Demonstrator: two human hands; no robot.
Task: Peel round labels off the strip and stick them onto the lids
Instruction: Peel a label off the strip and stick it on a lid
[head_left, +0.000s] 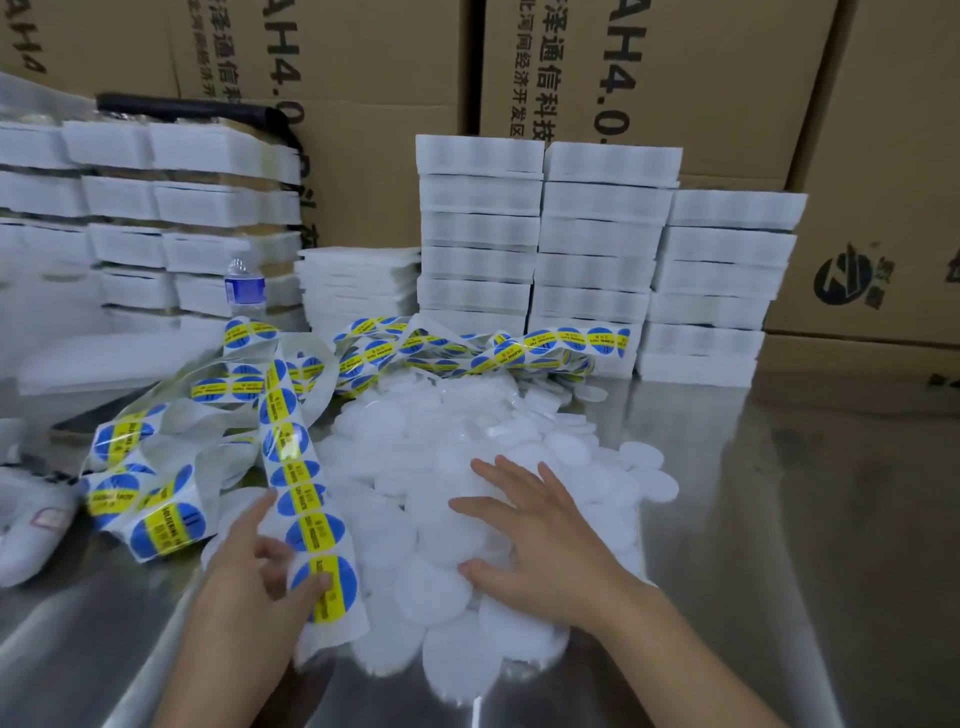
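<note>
A heap of round white lids (467, 467) lies on the steel table in front of me. A long strip of round blue-and-yellow labels (301, 499) winds across the table from the back and ends at the near left of the heap. My left hand (260, 566) pinches the strip's near end, thumb on the last label. My right hand (535, 525) lies on top of the lid heap with fingers spread, thumb against a lid's edge.
Stacks of white foam trays (597, 260) stand behind the heap and at the far left (156, 208). A water bottle (244, 286) stands among them. Cardboard boxes (675, 78) form the back wall. A white bag (31, 519) lies at the left edge. The steel table (805, 519) shows bare at right.
</note>
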